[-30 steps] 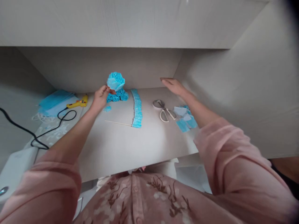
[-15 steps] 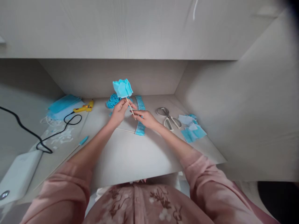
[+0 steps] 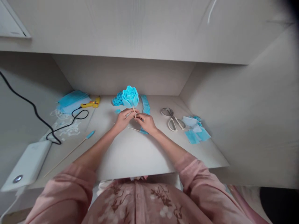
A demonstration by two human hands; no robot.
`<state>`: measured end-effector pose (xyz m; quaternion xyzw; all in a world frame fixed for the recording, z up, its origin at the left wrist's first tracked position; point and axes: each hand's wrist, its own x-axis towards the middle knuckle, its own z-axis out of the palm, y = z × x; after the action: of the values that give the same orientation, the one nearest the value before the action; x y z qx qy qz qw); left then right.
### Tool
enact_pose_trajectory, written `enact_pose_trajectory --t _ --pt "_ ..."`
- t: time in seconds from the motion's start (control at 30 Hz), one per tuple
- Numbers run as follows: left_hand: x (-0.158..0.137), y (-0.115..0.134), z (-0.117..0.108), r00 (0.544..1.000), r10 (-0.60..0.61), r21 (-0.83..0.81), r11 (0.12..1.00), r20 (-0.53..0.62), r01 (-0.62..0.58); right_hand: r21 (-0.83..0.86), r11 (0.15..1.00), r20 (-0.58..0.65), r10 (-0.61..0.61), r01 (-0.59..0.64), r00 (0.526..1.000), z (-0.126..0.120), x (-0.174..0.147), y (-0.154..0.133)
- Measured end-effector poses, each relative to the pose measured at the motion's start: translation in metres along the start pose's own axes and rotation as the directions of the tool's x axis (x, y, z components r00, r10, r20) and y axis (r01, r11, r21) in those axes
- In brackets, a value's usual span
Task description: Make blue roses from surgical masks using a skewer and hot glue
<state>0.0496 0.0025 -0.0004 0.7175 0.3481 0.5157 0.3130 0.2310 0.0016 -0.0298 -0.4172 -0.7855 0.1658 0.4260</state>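
A light-blue handmade flower (image 3: 130, 97) on a thin wooden stick stands upright above the table, its petals facing me. My left hand (image 3: 124, 119) is closed round the stick below the bloom. Close beside it, my right hand (image 3: 146, 122) pinches the lower part of the same stick, its fingertips meeting the left ones. Behind the bloom lie curled blue rosettes (image 3: 117, 99). A blue gathered strip (image 3: 145, 105) runs behind my right hand, and another thin stick lies partly hidden under the hands.
Scissors (image 3: 172, 119) and cut blue and white pieces (image 3: 197, 133) lie to the right. At left are a yellow glue gun (image 3: 93, 103) with black cord, blue masks (image 3: 73, 99), white scraps (image 3: 71, 128), a blue-tipped stick (image 3: 70, 153) and a white power bank (image 3: 26, 166).
The flower has tipped so its open top now faces me, and it sits slightly lower and to the right. My hands have drawn together on the stick. The view has shifted a little.
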Motion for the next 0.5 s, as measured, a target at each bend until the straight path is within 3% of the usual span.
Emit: enact_pose_trajectory --t 0.17,0.33,0.5 --pt "-0.008 -0.006 0.003 0.997 0.076 0.073 0.994 0.019 -0.077 -0.044 0.999 0.005 -0.029 0.029 1.000 0.009 -0.006 0.001" --pt "-0.011 -0.013 0.006 0.996 0.077 0.073 0.994 0.034 -0.079 -0.055 0.997 -0.005 -0.063 0.063 0.998 0.010 -0.009 0.002" --pt "-0.002 -0.008 -0.006 0.986 0.083 -0.047 0.995 -0.143 -0.091 -0.001 0.996 -0.043 -0.086 0.086 0.995 0.007 -0.009 0.003"
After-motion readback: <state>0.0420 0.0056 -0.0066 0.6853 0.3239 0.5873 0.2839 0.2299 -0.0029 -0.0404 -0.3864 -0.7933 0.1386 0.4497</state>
